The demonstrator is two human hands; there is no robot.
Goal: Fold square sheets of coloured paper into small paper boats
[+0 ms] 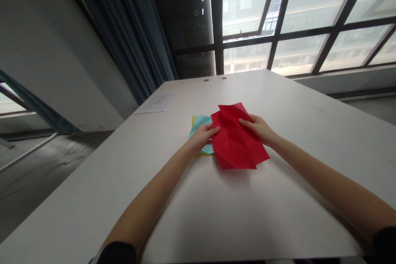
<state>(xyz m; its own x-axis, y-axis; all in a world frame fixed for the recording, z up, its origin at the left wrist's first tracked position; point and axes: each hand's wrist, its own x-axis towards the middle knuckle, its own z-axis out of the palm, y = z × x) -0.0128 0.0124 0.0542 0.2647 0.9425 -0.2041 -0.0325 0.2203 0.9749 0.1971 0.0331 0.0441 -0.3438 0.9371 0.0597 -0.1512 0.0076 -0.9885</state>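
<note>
Creased red paper is held up over the table between my two hands; its uneven edges look like two overlapping sheets. My left hand pinches its left edge, thumb on top. On the right side my right hand grips it, with the thumb on the front and the fingers behind. Behind and left of the red paper lies light blue paper, also creased, with a yellow sheet showing along its edges. My left hand and the red paper cover part of that pile.
A printed white sheet lies by the left edge of the white table. Two round cable holes sit near the far edge. Beyond stand a blue curtain and large windows.
</note>
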